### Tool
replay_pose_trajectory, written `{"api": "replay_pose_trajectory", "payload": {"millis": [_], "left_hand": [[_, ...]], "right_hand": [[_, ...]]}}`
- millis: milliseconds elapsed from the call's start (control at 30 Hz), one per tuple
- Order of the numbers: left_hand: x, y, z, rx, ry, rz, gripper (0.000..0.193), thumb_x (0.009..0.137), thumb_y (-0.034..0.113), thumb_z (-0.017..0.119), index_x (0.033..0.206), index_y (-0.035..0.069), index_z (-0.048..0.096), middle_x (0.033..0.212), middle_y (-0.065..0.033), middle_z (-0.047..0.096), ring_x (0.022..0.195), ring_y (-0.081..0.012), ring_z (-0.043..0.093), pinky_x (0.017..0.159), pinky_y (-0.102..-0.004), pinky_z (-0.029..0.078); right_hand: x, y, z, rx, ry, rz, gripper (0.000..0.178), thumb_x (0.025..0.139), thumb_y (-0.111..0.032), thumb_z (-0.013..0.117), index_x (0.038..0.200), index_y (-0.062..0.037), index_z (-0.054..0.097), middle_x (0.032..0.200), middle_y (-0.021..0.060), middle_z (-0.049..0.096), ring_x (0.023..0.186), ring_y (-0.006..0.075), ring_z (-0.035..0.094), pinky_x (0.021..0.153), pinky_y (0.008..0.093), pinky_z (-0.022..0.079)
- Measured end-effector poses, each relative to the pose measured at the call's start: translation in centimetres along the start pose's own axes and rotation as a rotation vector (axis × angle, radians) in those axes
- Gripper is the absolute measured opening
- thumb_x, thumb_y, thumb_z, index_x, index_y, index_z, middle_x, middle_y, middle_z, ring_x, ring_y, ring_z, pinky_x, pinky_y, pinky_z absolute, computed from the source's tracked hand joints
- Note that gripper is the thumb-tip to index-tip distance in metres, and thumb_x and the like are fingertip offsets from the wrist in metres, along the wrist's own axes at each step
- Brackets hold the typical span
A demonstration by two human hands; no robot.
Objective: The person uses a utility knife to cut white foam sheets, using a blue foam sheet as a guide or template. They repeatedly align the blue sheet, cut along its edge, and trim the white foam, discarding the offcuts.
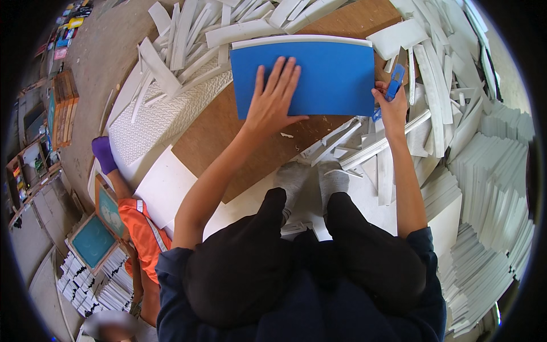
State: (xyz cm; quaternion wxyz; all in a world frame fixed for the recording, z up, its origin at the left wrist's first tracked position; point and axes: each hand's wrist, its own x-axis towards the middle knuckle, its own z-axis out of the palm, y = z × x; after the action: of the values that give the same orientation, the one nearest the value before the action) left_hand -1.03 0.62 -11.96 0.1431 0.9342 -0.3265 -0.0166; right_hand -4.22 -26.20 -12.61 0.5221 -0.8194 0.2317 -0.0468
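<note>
A blue rectangular sheet (pixel 336 74) lies on a brown wooden board (pixel 216 128), with a strip of white material (pixel 302 39) showing along its far edge. My left hand (pixel 270 100) rests flat on the left half of the blue sheet, fingers outstretched. At the sheet's right edge, my right hand (pixel 393 108) is closed around a blue utility knife (pixel 395 81). The knife's upper end sticks up above my fist, and its blade cannot be made out. A small white scrap (pixel 286 135) sits on the board just below the sheet.
White offcut strips (pixel 245 31) pile up along the far side and on the right (pixel 433 97). Tall stacks of white sheets (pixel 490 176) stand at the far right. On the left, a person in orange shorts (pixel 142 233) sits near green-faced wooden frames (pixel 93 240).
</note>
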Motion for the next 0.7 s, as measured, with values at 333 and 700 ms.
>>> {"api": "replay_pose_trajectory", "payload": {"millis": [333, 700], "left_hand": [[1.8, 1.4, 0.6, 0.011, -0.034, 0.129, 0.090, 0.064, 0.045, 0.068, 0.133, 0.004, 0.030, 0.141, -0.0099, 0.025, 0.132, -0.0310, 0.018, 0.104, -0.0541, 0.014], [4.8, 5.8, 2.7, -0.104, 0.010, 0.242, 0.089, 0.060, 0.044, 0.071, 0.133, 0.009, 0.033, 0.140, -0.0071, 0.028, 0.131, -0.0303, 0.021, 0.101, -0.0621, 0.013]], "right_hand": [[-2.8, 1.9, -0.9, -0.005, 0.029, 0.021, 0.027, 0.078, -0.008, 0.064, 0.098, 0.0022, 0.050, 0.092, 0.0098, 0.063, 0.081, 0.0152, 0.059, 0.075, 0.0279, 0.046], [-6.4, 2.2, -0.4, 0.302, 0.115, 0.145, 0.021, 0.082, -0.002, 0.058, 0.089, -0.0014, 0.038, 0.099, 0.0189, 0.060, 0.088, 0.0186, 0.060, 0.078, 0.0283, 0.049]]}}
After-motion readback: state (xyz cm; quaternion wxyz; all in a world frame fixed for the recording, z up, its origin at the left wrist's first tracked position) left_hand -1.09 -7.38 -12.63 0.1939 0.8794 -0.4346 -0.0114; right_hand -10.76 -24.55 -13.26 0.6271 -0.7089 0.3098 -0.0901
